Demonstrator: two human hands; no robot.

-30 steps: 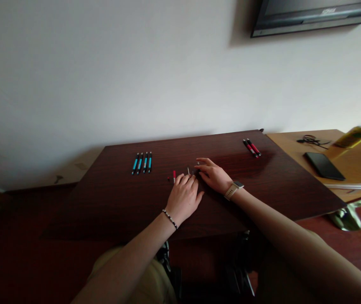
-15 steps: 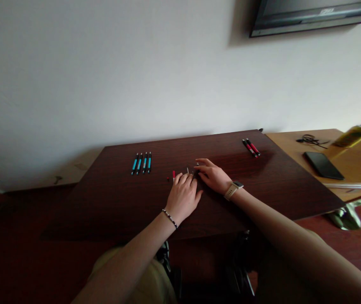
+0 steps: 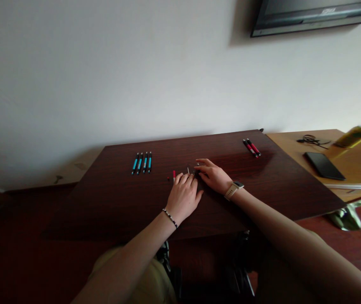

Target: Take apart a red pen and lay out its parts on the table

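Note:
My left hand (image 3: 184, 194) lies palm down on the dark wooden table (image 3: 117, 202), fingers stretched forward and partly over small pen parts. A red pen barrel (image 3: 174, 174) pokes out past its fingertips, with a tiny red piece (image 3: 168, 177) to the left. Just ahead of the same fingers is a thin pale rod (image 3: 187, 170). My right hand (image 3: 215, 177) rests close by on the right, its fingers apart and lightly bent above the tabletop. Beside its fingertips shows a small silver-tipped part (image 3: 198, 164). What lies under both hands is hidden.
Several blue-and-black pens (image 3: 141, 163) stand in a row at the left. Two red-and-black pens (image 3: 251, 147) lie at the back right. On the lighter side table (image 3: 358, 162) are a phone (image 3: 324, 165), a black cable (image 3: 312, 140) and a yellow can (image 3: 356, 136).

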